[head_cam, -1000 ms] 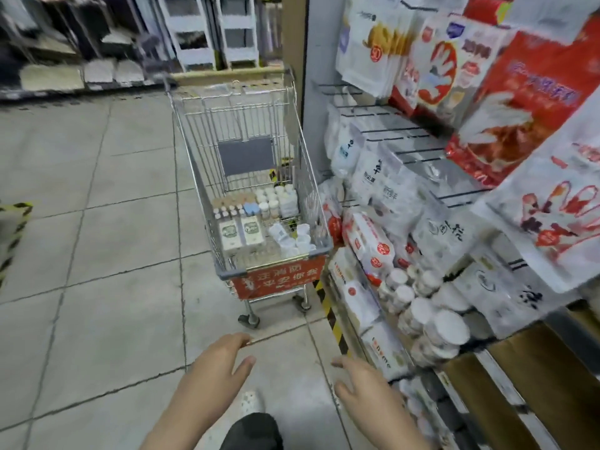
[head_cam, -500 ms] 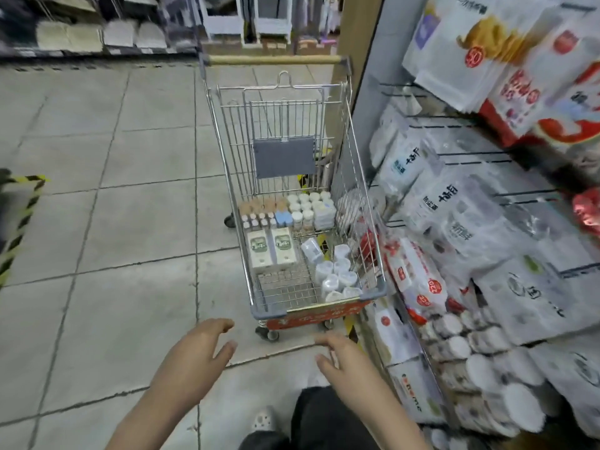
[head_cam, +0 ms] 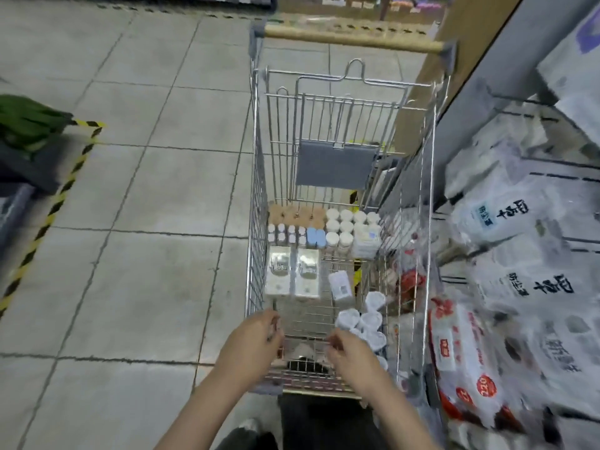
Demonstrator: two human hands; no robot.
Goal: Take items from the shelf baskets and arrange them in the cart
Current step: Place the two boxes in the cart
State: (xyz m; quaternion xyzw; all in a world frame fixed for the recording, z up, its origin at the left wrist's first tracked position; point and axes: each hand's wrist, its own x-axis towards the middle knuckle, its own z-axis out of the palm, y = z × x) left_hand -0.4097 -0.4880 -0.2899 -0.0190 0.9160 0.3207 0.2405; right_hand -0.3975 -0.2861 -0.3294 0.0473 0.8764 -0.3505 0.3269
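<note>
Right now your left hand (head_cam: 251,344) and right hand (head_cam: 352,355) both sit low in the centre of the frame, over the near end of the cart (head_cam: 259,196). On each hand the fingers are loosely curled and hold nothing; the blur hides whether any fingertip touches the wire.

The cart runs from the lower centre up to the top of the frame, its wooden handle (head_cam: 352,40) at the far end and a grey flap (head_cam: 336,167) hanging below it. Inside, at mid-frame, a row of brown tops (head_cam: 297,214) lies farthest back, with white round caps (head_cam: 344,227) to their right. Just nearer come small white bottles (head_cam: 287,233), a pale blue pack (head_cam: 315,238) and a white packet (head_cam: 367,243). Two white boxes (head_cam: 292,277) lie side by side along the cart's left wall. A small box (head_cam: 340,285) lies tilted right of them, and a cluster of white tubs (head_cam: 365,321) crowds the near right corner, just beside your right hand.

Along the right edge of the frame, the shelf carries white bags (head_cam: 506,222) with dark print, and a red-and-white pack (head_cam: 464,358) sits lower down, close to the cart's right wall. At the left edge, yellow-black tape (head_cam: 48,216) crosses the tiled floor (head_cam: 146,254).
</note>
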